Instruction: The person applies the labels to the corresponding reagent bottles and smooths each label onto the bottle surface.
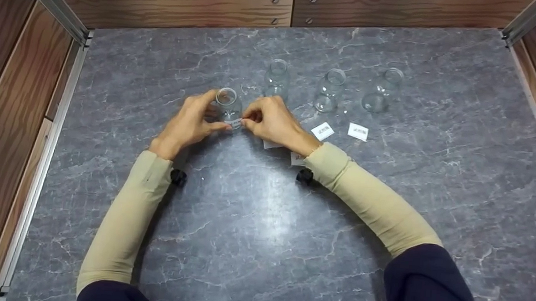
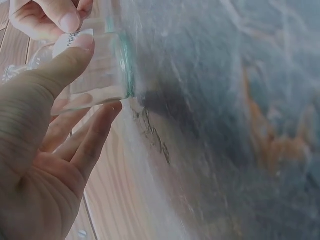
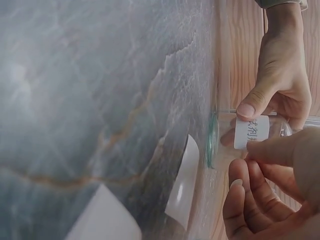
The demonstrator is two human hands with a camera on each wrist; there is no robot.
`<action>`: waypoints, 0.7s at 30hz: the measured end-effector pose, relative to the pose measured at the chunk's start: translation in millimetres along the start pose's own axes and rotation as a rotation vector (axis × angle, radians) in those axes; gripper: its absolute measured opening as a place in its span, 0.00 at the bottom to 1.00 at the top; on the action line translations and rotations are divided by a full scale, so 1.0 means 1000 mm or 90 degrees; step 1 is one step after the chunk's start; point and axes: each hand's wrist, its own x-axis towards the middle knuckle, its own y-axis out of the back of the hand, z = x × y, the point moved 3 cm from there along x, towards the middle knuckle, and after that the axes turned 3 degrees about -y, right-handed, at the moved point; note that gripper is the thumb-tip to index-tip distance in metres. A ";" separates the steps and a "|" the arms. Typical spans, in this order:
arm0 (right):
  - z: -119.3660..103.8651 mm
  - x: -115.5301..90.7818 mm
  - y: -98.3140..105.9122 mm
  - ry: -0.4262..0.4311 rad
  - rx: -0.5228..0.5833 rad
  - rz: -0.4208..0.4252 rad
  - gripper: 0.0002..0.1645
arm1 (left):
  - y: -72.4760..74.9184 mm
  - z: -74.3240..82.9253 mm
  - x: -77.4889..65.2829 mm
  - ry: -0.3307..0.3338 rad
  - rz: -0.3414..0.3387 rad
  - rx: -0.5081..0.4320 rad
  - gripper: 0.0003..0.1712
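Label (image 3: 252, 131) on an upright bottle (image 1: 231, 110) on the table (image 1: 251, 245), pressed at one end by the thumb (image 3: 248, 108) of a left hand (image 1: 190, 120) clasping the bottle, apparently for steadiness, and pinched at the other by the right hand (image 1: 274, 120), probably for a flat, straight fit.

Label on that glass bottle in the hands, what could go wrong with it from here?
The label could wrinkle or sit crooked, since the glass bottle has a curved side. The bottle might also turn if the left hand loosens while the right hand holds the label's edge.
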 end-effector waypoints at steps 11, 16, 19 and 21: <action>-0.002 0.006 -0.001 -0.051 0.036 -0.034 0.33 | 0.001 -0.001 0.004 0.006 -0.014 -0.027 0.37; -0.004 0.011 -0.005 -0.037 0.016 -0.045 0.29 | 0.001 -0.002 0.002 0.011 -0.015 -0.026 0.36; -0.005 0.013 -0.004 -0.024 -0.009 -0.037 0.25 | 0.001 -0.003 0.002 0.012 -0.016 -0.031 0.35; -0.005 0.013 -0.003 -0.017 -0.020 -0.033 0.23 | 0.001 -0.003 0.003 0.011 -0.018 -0.033 0.35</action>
